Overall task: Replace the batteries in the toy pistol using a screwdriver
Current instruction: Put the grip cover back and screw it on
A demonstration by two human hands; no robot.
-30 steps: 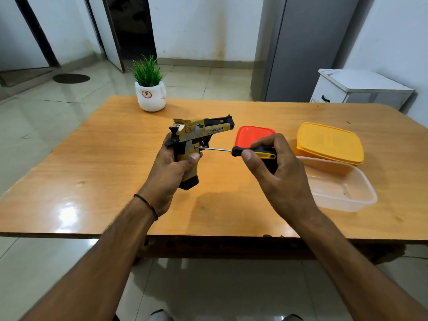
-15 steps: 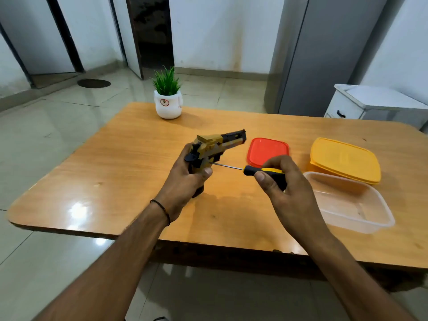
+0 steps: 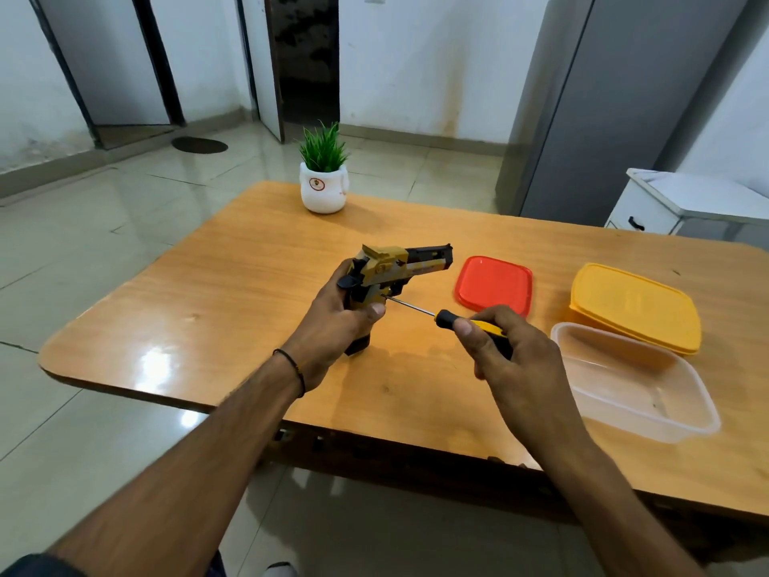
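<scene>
A yellow-and-black toy pistol (image 3: 399, 264) is held above the wooden table (image 3: 233, 285), barrel pointing right. My left hand (image 3: 337, 322) grips its handle from the left, thumb on the near side of the grip. My right hand (image 3: 507, 360) holds a screwdriver (image 3: 449, 318) with a black-and-yellow handle. Its thin metal shaft slants up to the left, and the tip meets the pistol's grip just beside my left thumb. The pistol's lower grip is partly hidden by my left hand.
On the table's right side lie a red lid (image 3: 493, 285), a closed yellow container (image 3: 632, 310) and an open clear plastic tub (image 3: 636, 385). A small potted plant (image 3: 323, 177) stands at the far edge. A white cabinet (image 3: 686, 206) and a grey fridge (image 3: 603, 110) stand behind.
The camera has shifted, so the table sits lower and further right in view. Both hands keep their hold, with the screwdriver tip still at the pistol's grip; its shaft now slants more.
</scene>
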